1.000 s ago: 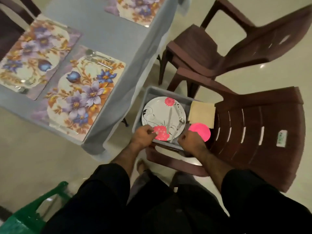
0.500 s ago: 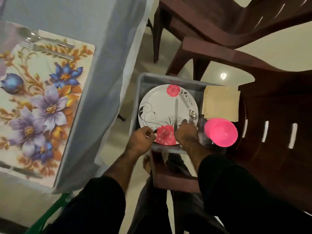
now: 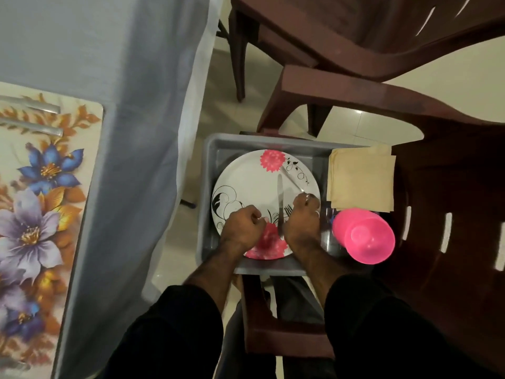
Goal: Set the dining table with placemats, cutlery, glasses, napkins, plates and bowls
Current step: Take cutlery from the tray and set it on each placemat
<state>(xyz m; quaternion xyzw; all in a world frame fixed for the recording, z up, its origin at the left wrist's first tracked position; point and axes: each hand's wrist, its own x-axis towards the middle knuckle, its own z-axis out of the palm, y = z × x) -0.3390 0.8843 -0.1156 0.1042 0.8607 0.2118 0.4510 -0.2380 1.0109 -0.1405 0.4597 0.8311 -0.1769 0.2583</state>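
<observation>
Cutlery (image 3: 281, 203), a steel knife, fork and spoon, lay on the round white flowered plate (image 3: 254, 181) in the grey plastic tub (image 3: 210, 165) on the brown chair. Your right hand (image 3: 302, 222) curled over it, seemingly gathering; your left hand (image 3: 241, 225) gripped the plate's near rim, likely steadying it.

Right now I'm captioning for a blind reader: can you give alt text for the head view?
Two hands, left and right, reach onto a floral white plate bearing a knife and fork, in a grey tub on a brown chair. Beside it lie beige napkins and pink bowls.
</observation>
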